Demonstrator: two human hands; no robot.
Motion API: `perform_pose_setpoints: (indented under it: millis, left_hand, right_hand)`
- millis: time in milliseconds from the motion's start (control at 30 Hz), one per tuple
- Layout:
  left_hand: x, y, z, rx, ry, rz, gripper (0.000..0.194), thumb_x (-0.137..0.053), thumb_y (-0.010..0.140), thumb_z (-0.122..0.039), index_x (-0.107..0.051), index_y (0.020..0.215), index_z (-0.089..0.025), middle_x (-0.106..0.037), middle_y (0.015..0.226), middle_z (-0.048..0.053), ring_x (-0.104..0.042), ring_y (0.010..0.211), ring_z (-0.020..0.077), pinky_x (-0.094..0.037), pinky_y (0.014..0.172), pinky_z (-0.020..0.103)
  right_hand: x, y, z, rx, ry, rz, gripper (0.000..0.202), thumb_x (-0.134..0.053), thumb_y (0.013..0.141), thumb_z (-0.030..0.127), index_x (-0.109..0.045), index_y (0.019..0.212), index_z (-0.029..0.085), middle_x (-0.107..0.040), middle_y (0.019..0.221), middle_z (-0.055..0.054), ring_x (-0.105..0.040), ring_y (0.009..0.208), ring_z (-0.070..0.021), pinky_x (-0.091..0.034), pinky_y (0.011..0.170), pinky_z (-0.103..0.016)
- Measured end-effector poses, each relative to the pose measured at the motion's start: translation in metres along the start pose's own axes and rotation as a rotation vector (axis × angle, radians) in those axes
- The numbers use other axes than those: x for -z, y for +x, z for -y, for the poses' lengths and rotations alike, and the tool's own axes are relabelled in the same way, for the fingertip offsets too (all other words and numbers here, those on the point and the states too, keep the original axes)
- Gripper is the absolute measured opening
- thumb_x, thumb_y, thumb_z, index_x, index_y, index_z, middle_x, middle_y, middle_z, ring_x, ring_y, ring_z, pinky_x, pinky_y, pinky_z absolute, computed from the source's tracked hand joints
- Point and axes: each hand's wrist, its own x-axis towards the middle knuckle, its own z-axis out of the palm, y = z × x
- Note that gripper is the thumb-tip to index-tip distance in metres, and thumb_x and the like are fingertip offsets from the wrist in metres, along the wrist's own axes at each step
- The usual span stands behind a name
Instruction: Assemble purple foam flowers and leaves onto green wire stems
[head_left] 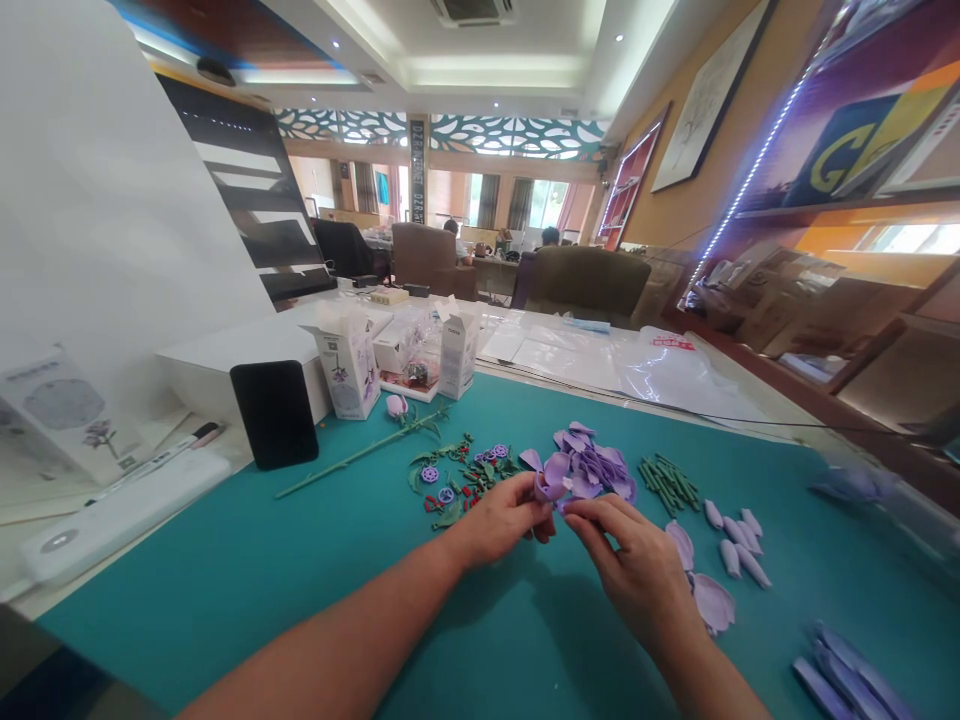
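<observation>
My left hand (504, 518) is closed around the base of a partly built purple plastic flower (553, 474), its curved petals spreading above the fingers. Close beside it, my right hand (634, 560) pinches a small purple piece at the flower's lower edge; the fingertips hide most of that piece. Just behind the flower lies a heap of loose purple petals (596, 462). Left of it are scattered small green, red and purple parts (465, 475). Pale lilac petals (712, 603) rest beside my right wrist.
On the green mat (247, 580) lie green stem pieces (669, 485), pale lilac tapered pieces (739, 540), bluish-purple pieces (851, 670) and a finished long-stemmed flower (367, 448). A black tablet-like panel (274, 414) stands at left, near opened boxes (459, 352). Plastic sheets (592, 358) lie behind.
</observation>
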Motion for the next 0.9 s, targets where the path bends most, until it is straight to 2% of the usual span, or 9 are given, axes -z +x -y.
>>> perform_pose_setpoints:
  millis: [400, 533, 633, 767, 900]
  left_hand:
    - [-0.003, -0.001, -0.002, 0.002, -0.018, -0.001, 0.035, -0.059, 0.077, -0.051, -0.052, 0.085, -0.017, -0.056, 0.067, 0.000, -0.051, 0.064, 0.0126, -0.038, 0.065, 0.026]
    - [-0.004, -0.003, -0.004, 0.003, -0.015, 0.004, 0.035, -0.060, 0.077, -0.050, -0.053, 0.088, -0.017, -0.056, 0.069, 0.000, -0.052, 0.066, 0.0129, -0.039, 0.066, 0.026]
    - [-0.004, -0.003, -0.005, 0.002, 0.015, 0.012, 0.036, -0.059, 0.078, -0.050, -0.054, 0.091, -0.016, -0.056, 0.071, 0.000, -0.052, 0.067, 0.0134, -0.039, 0.067, 0.027]
    - [-0.003, -0.004, -0.007, -0.002, 0.022, 0.016, 0.037, -0.059, 0.078, -0.050, -0.054, 0.091, -0.015, -0.054, 0.071, 0.000, -0.051, 0.068, 0.0137, -0.040, 0.067, 0.027]
    - [-0.004, -0.005, -0.008, -0.018, 0.042, 0.035, 0.036, -0.058, 0.080, -0.050, -0.054, 0.089, -0.015, -0.052, 0.070, 0.000, -0.049, 0.068, 0.0133, -0.040, 0.069, 0.027]
  right_hand:
    - [0.002, 0.001, 0.005, -0.020, 0.013, 0.031, 0.026, -0.044, 0.093, 0.035, -0.065, 0.083, 0.023, -0.065, 0.076, -0.003, -0.061, 0.069, -0.0159, -0.048, 0.065, -0.025]
    - [0.003, 0.001, 0.008, -0.031, 0.026, 0.006, 0.024, -0.046, 0.091, 0.036, -0.064, 0.084, 0.023, -0.064, 0.075, -0.003, -0.060, 0.067, -0.0159, -0.048, 0.062, -0.025]
    - [0.003, 0.001, 0.011, -0.090, 0.060, -0.040, 0.020, -0.049, 0.088, 0.038, -0.061, 0.090, 0.022, -0.064, 0.073, -0.002, -0.060, 0.063, -0.0155, -0.048, 0.059, -0.025]
    - [0.004, 0.001, 0.017, -0.194, 0.110, -0.039, 0.020, -0.053, 0.085, 0.038, -0.057, 0.094, 0.021, -0.063, 0.068, 0.000, -0.059, 0.057, -0.0152, -0.047, 0.053, -0.025]
    - [0.005, 0.002, 0.019, -0.210, 0.117, -0.033, 0.017, -0.055, 0.083, 0.035, -0.056, 0.094, 0.022, -0.062, 0.067, 0.001, -0.058, 0.057, -0.0150, -0.046, 0.054, -0.025]
